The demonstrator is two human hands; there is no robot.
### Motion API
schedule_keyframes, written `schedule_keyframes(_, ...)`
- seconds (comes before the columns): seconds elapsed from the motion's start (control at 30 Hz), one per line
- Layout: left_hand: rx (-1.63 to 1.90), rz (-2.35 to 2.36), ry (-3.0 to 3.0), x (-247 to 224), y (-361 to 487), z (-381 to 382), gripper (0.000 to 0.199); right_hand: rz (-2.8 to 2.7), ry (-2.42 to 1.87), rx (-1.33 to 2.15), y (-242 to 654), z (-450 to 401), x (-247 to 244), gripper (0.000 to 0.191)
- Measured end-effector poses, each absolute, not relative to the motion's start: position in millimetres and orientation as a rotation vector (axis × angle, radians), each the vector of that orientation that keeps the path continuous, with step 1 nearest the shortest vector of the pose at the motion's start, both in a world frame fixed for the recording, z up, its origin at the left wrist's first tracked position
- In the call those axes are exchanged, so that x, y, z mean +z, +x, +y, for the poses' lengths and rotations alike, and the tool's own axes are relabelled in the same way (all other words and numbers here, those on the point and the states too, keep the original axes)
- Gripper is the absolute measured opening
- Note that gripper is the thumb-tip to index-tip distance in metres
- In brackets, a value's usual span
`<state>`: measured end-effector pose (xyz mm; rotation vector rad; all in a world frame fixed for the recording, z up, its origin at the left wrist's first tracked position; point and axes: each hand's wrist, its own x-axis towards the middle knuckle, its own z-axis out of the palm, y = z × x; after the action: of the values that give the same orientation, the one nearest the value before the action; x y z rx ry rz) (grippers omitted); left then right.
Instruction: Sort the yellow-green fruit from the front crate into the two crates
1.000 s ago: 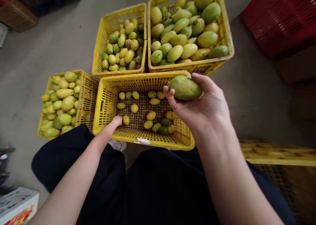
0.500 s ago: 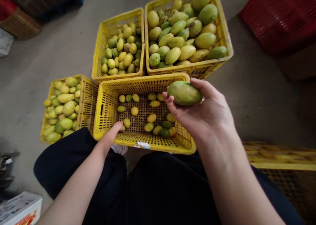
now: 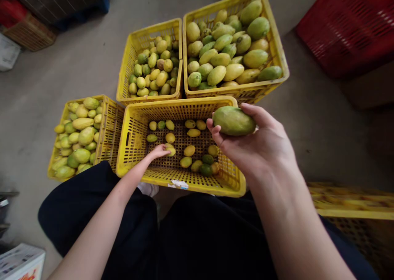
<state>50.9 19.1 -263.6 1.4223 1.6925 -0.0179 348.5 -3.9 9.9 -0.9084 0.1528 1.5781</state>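
A: What do we have in our right hand (image 3: pixel 261 144)?
B: We hold a large green fruit (image 3: pixel 234 121), lying on its side across the upturned palm, with the thumb and fingers curled around it. From where we look, it covers part of the near crate's right end.
A: And our left hand (image 3: pixel 160 150)?
B: We have its fingertips on a small yellow fruit (image 3: pixel 170 149) in that near crate (image 3: pixel 134 126), but we cannot tell whether they close around it.
A: What else do we see in there?
B: We see small yellow and green fruits spread apart over the grid floor, with a cluster toward the right end, and a torn white label (image 3: pixel 179 184) on the side facing us.
A: And around it?
B: Just beyond, we find a crate of small fruits (image 3: pixel 127 60) beside a crate of large fruits (image 3: pixel 275 34); to the left, a third filled crate (image 3: pixel 113 124) stands just beside ours.
A: Farther out?
B: We make out a red crate (image 3: pixel 347 30) at upper right, our dark trousers (image 3: pixel 197 239) below, and a white box (image 3: pixel 23 259) at lower left.
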Motion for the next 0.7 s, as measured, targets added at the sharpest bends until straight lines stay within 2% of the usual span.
schedule_keyframes(0.1, 0.1, 1.719, 1.427, -266, 71, 32, 0.024, 0.205, -0.955, 1.593, 348, -4, 14, 0.014)
schedule_keyframes(0.23, 0.226, 1.801, 1.499, -260, 89, 43, 0.041, 0.177, -0.969, 1.596, 347, -3, 13, 0.014)
schedule_keyframes(0.4, 0.19, 1.74, 1.643, -247, 100, 34, 0.058, 0.153, -0.962, 1.608, 347, -4, 13, 0.011)
schedule_keyframes(0.5, 0.191, 1.639, 1.651, -243, 112, 30, 0.053, 0.178, -0.957, 1.6, 348, -5, 12, 0.01)
schedule_keyframes(0.7, 0.309, 1.562, 1.574, -245, 162, 48, 0.028, 0.172, -0.896, 1.548, 355, -9, 3, 0.015)
